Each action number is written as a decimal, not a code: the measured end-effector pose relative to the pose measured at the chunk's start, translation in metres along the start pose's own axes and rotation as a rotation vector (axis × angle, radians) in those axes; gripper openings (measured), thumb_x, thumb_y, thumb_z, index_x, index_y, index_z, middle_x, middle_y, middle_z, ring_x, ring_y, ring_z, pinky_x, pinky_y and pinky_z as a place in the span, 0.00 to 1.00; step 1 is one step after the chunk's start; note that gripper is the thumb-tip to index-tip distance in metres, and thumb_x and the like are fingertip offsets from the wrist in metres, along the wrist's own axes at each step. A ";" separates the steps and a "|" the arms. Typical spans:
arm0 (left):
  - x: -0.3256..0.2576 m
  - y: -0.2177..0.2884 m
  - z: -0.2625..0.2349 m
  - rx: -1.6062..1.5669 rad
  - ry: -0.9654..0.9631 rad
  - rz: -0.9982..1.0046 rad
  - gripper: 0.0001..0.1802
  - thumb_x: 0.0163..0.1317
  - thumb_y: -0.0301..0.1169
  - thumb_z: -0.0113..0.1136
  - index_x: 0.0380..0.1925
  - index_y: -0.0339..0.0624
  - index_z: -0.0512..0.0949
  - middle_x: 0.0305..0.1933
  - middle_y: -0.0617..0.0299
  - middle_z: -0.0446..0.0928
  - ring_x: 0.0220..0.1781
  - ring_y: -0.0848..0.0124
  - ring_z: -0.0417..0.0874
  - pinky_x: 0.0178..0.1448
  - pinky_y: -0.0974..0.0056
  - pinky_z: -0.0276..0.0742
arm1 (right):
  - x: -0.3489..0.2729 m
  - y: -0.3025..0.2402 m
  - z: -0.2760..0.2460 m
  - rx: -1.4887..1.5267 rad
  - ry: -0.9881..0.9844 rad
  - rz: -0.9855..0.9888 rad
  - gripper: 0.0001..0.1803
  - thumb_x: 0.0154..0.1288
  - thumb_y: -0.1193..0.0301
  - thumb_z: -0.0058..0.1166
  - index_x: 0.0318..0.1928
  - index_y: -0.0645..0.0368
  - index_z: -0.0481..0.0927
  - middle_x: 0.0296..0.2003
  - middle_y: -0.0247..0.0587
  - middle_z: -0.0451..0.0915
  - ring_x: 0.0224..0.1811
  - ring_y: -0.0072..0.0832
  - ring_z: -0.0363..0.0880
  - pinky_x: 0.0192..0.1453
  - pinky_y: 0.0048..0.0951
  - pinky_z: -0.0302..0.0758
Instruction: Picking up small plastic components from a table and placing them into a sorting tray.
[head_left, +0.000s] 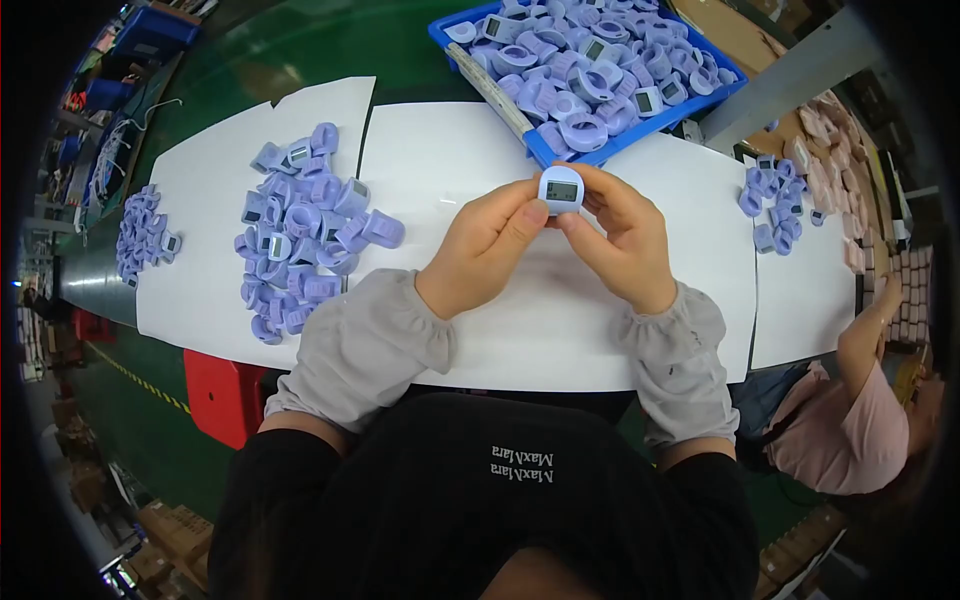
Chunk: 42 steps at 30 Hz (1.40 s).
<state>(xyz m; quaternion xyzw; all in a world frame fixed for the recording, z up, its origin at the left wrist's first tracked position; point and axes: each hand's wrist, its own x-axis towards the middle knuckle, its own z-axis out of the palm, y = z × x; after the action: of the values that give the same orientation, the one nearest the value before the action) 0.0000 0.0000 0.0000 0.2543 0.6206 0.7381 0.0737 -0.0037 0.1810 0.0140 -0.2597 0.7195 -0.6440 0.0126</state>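
Observation:
Between my two hands, over the white table covering, is a small lavender device (562, 190) with a rounded top and a grey display facing me. My left hand (488, 240) pinches its left side, the thumb at the lower corner. From the other side my right hand (622, 232) grips it, with the thumb near the bottom edge and the index finger by the top. The fingers behind the device are partly hidden. Grey sleeves cover both my forearms. Just beyond my fingertips stands a blue tray (615, 150) heaped with similar lavender devices (590, 75).
A pile of the same devices (300, 225) lies left on the white covering (440, 320), with a smaller heap (145, 235) farther left and another (775, 200) at the right. A grey post (790, 80) rises beside the tray. Someone in a pink shirt (840, 430) sits at right; a red stool (222, 398) stands lower left.

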 end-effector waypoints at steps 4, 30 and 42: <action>-0.001 0.008 0.002 0.009 0.013 -0.018 0.18 0.72 0.32 0.43 0.55 0.31 0.69 0.45 0.56 0.77 0.47 0.71 0.78 0.54 0.66 0.72 | -0.001 -0.004 0.004 0.082 0.054 0.019 0.24 0.60 0.80 0.54 0.57 0.70 0.68 0.52 0.48 0.75 0.55 0.32 0.74 0.61 0.32 0.69; -0.155 0.053 -0.136 1.307 0.495 -0.123 0.56 0.39 0.50 0.75 0.68 0.47 0.55 0.71 0.37 0.40 0.72 0.36 0.42 0.70 0.40 0.45 | 0.048 -0.033 0.085 -0.756 -0.275 -0.473 0.31 0.47 0.72 0.64 0.56 0.57 0.73 0.59 0.50 0.67 0.61 0.47 0.65 0.64 0.40 0.62; -0.146 0.067 -0.248 1.531 0.693 0.067 0.39 0.53 0.43 0.65 0.64 0.48 0.62 0.72 0.47 0.50 0.75 0.49 0.46 0.71 0.40 0.41 | 0.074 0.012 0.124 -0.823 -0.358 -0.344 0.42 0.43 0.59 0.64 0.62 0.58 0.67 0.66 0.54 0.58 0.65 0.50 0.59 0.67 0.44 0.56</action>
<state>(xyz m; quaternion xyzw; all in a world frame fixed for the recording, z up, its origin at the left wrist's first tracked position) 0.0236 -0.2947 -0.0030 0.0115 0.9296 0.1514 -0.3358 -0.0283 0.0381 0.0056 -0.4654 0.8477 -0.2437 -0.0741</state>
